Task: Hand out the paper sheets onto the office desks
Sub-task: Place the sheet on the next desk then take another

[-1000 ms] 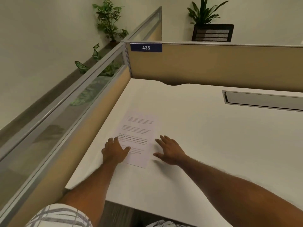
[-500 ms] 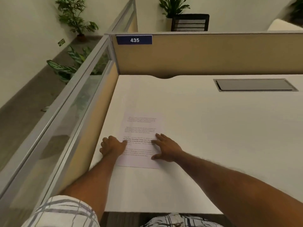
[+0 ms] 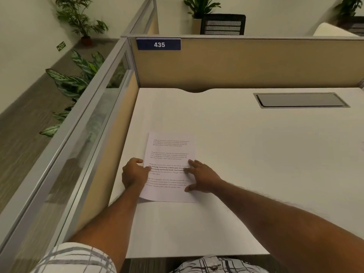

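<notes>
One printed paper sheet [image 3: 170, 152] lies on the white desk [image 3: 246, 146], near its left side. My left hand [image 3: 134, 174] is at the sheet's left edge with curled fingers and the thumb on top of the paper, pinching that edge. The sheet's near left corner is raised a little and casts a shadow. My right hand [image 3: 201, 179] rests flat on the sheet's right half with its fingers spread and straight.
A tan partition with a blue 435 plate [image 3: 158, 44] closes the desk's far side, and a glass-topped partition [image 3: 94, 123] runs along its left. A grey cable hatch [image 3: 301, 100] sits at the back right. Potted plants [image 3: 78, 75] stand beyond the glass.
My right hand has slid from the desk onto the sheet's right half. The sheet has turned to lie square with the desk. My head has come closer and further over the desk.
</notes>
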